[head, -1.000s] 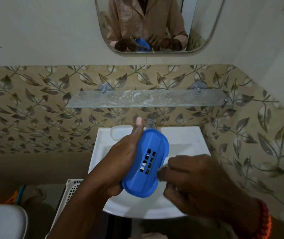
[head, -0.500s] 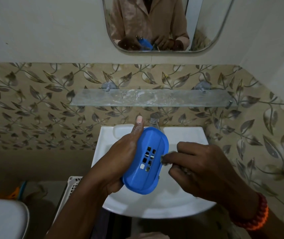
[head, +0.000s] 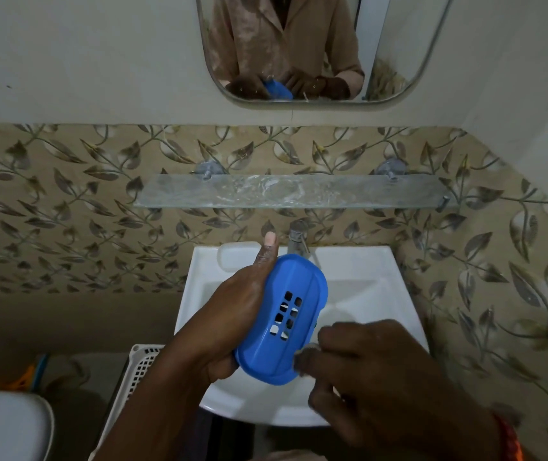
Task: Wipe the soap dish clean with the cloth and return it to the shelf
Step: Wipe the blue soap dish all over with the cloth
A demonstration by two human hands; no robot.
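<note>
Over the white sink (head: 359,271), the left hand (head: 232,314) grips the blue soap dish (head: 282,317) along its left edge, forefinger straight. The right hand (head: 365,367) has curled fingers pinching a barely visible cloth (head: 312,347) against the dish's lower right rim. The glass shelf (head: 285,191) sits above.

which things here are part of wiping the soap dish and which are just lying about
In the job: blue soap dish, held by the left hand; right hand at its lower edge, with a scrap of cloth barely showing; glass shelf.

Lying about: sink, tap, mirror, white basket.
</note>
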